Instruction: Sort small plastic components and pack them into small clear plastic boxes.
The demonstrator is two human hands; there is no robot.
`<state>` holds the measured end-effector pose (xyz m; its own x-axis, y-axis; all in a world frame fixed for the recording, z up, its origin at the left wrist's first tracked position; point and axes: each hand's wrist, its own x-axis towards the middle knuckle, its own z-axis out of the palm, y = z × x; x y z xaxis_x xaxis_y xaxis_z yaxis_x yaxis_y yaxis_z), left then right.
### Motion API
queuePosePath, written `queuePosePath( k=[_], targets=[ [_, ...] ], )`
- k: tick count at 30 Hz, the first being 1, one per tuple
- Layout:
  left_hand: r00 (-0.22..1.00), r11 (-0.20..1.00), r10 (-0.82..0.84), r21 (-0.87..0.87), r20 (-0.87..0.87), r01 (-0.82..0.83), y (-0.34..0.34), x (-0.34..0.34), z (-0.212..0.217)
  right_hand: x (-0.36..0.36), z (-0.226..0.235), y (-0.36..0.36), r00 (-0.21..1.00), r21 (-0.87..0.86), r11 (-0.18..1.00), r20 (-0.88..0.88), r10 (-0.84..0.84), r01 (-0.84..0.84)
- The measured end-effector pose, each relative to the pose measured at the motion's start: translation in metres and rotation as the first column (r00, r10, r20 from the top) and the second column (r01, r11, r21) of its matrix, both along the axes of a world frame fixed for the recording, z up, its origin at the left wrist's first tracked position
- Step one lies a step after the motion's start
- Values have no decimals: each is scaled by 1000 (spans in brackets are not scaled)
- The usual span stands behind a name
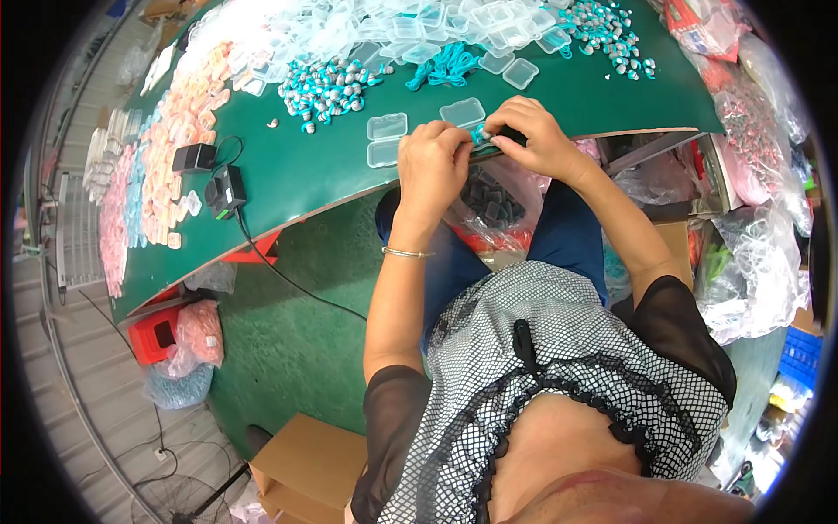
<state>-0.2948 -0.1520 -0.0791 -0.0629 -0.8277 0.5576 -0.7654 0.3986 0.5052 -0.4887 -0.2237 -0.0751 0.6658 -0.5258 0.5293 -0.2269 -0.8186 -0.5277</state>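
Both of my hands meet at the table's near edge over a small teal-and-grey corded piece [480, 134], which looks like an earplug set. My left hand [431, 162] pinches its left side with thumb and fingers. My right hand [537, 138] closes on its right side, fingertips bent together. Fingers hide much of the piece. Beside my left hand lies an open clear plastic case [387, 140], its lid folded flat. Another clear case [463, 112] sits just beyond the gap between my hands, partly covered by them.
Piles of teal-and-grey pieces [321, 92], teal cords [445, 65] and clear cases [410, 26] cover the far table. Orange and pink items [179, 140] spread leftward. Two black devices [225, 190] with a cable stand left. Plastic bags [751, 262] crowd the right; a cardboard box [310, 463] is behind.
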Motion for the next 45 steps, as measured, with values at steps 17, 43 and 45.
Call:
queuePosePath(
  k=[17, 43, 45],
  targets=[
    [984, 992, 122, -11, -130, -125, 12, -14, -4, 6, 3, 0, 989, 184, 978, 86, -118, 100],
    [980, 993, 120, -3, 158, -121, 9, -7, 4, 5, 9, -7, 993, -391, 918, -114, 30, -72],
    [988, 995, 101, -7, 115, -100, 7, -6, 0, 6, 7, -5, 994, -444, 894, -102, 24, -67]
  ],
)
